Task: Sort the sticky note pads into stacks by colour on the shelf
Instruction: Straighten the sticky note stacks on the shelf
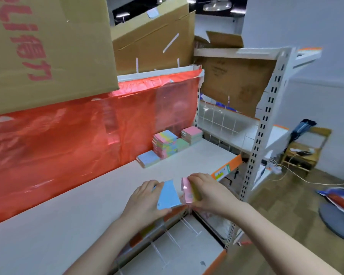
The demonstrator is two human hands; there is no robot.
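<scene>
Over the front edge of the white shelf [72, 211], my left hand [145, 199] grips a blue sticky note pad [168, 195], tilted up. Right beside it my right hand [209, 193] grips a small bundle of pads, a pink pad [187, 190] facing left with a yellow one behind it. At the back of the shelf stand the sorted pads: a blue stack [148, 158], a tall multicolour stack [165, 143], a low green stack [183, 144] and a pink stack [192, 134].
Red plastic sheeting [77, 139] covers the shelf's back. Cardboard boxes [46, 46] sit above. A white slotted upright [264, 126] and wire mesh divider [224, 120] stand to the right. A lower shelf [177, 251] lies below; cables and a chair sit on the floor.
</scene>
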